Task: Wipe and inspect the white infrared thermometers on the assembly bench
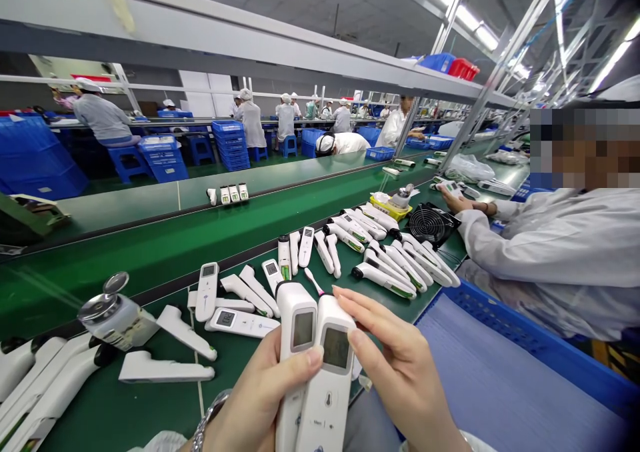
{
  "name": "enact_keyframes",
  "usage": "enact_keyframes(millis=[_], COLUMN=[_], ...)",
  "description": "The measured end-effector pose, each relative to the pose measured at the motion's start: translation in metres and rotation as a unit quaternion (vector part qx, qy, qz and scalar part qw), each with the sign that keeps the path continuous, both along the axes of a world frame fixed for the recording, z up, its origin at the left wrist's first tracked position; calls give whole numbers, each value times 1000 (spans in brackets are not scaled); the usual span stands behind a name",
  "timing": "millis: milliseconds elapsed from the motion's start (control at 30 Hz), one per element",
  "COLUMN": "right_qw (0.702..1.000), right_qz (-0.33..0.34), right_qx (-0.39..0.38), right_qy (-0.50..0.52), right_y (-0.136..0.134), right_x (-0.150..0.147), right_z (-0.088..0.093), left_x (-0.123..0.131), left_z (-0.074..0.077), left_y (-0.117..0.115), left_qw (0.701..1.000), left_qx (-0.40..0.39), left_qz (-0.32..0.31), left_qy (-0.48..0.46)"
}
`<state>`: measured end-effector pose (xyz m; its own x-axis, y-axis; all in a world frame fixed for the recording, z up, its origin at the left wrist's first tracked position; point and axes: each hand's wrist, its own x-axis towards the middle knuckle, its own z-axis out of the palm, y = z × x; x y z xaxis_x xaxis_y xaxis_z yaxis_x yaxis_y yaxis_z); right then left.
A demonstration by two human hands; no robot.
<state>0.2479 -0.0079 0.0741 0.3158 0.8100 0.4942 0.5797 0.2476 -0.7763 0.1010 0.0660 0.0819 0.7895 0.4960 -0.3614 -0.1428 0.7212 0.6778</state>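
Two white forehead thermometers are upright side by side in front of me, their small grey screens facing me. My left hand (260,389) is closed round the left thermometer (299,319), its thumb lying across the front and reaching the edge of the right thermometer (330,372). My right hand (400,365) grips the right thermometer's upper end, with fingertips at its top and side. Just behind them lies a white toothbrush-like brush (313,280). More thermometers (207,292) lie on the green bench around my hands, some with open battery compartments.
A metal-topped dispenser bottle (117,315) stands at left. Rows of thermometers (400,265) lie at right, near a black fan (427,224) and yellow tray (387,205). A blue crate (550,325) sits at lower right, beside a co-worker (550,252). A green conveyor (200,239) runs behind.
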Motion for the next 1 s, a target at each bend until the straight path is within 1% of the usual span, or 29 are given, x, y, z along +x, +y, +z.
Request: enact_keyframes(millis=[167,467,533,600,633,700,767,833,900,933,967,1000], right_qw=[999,1000,1000,999,998,995,990,986,984,983,982,981], right_qz=[3,2,10,24,27,24,23,33,38,36,30,18], right_qx=[-21,-12,-16,-36,-54,-97,-136,-160,-175,-182,-188,-193], right_qy=[42,13,13,8,5,11,30,37,19,7,-5,-15], right_y=[-2,-2,-4,-4,-2,2,7,13,16,16,17,17], right_x=[-1,2,2,1,1,2,2,0,-3,-6,-7,-9], right_z=[-1,-6,-7,-11,-16,-29,-50,-74,-98,-109,-118,-126], left_x=[0,-3,-2,2,5,10,13,12,4,-2,-9,-16], left_z=[-4,-5,-5,-10,-15,-31,-53,-77,-98,-105,-111,-114], left_y=[1,2,2,2,3,3,3,4,6,8,10,12], left_qw=[1000,999,1000,1000,1000,1000,999,998,990,979,962,938], left_qx=[-5,-32,-28,-8,3,17,23,52,127,179,237,300], left_qz=[-10,-6,1,11,14,15,25,27,25,24,17,9], left_qy=[-17,-11,-15,-22,-22,-10,10,31,63,95,134,172])
